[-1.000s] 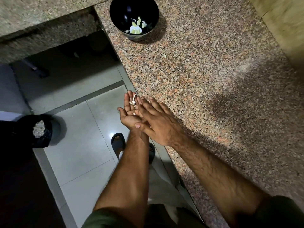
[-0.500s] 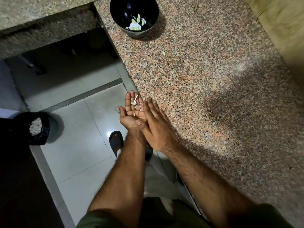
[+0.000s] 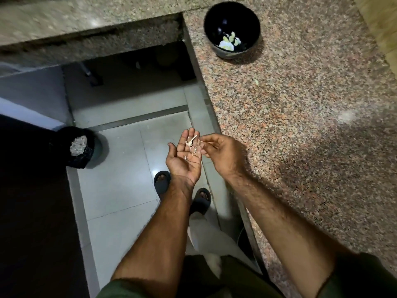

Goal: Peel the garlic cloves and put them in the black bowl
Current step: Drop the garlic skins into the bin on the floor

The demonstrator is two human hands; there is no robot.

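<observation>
My left hand (image 3: 184, 157) is held palm up over the floor, just off the counter edge, fingers straight. Scraps of garlic skin (image 3: 192, 145) and a pale stem piece lie on its fingers and palm. My right hand (image 3: 219, 152) hovers beside it, palm down, its fingertips drawn together over the scraps at the left hand's fingers; whether they pinch a scrap is unclear. The black bowl (image 3: 233, 12) stands at the far end of the granite counter (image 3: 300, 125) with several peeled garlic cloves (image 3: 229, 40) inside.
A black bin (image 3: 79, 147) lined with a bag and holding pale scraps stands on the tiled floor to the left. A small pale fragment (image 3: 256, 82) lies on the counter below the bowl. My feet in dark slippers (image 3: 162, 181) are below the hands.
My right hand has lifted off the counter edge and drawn its fingers together beside the left palm. The view has swung left, so the bowl and counter now sit further right.
</observation>
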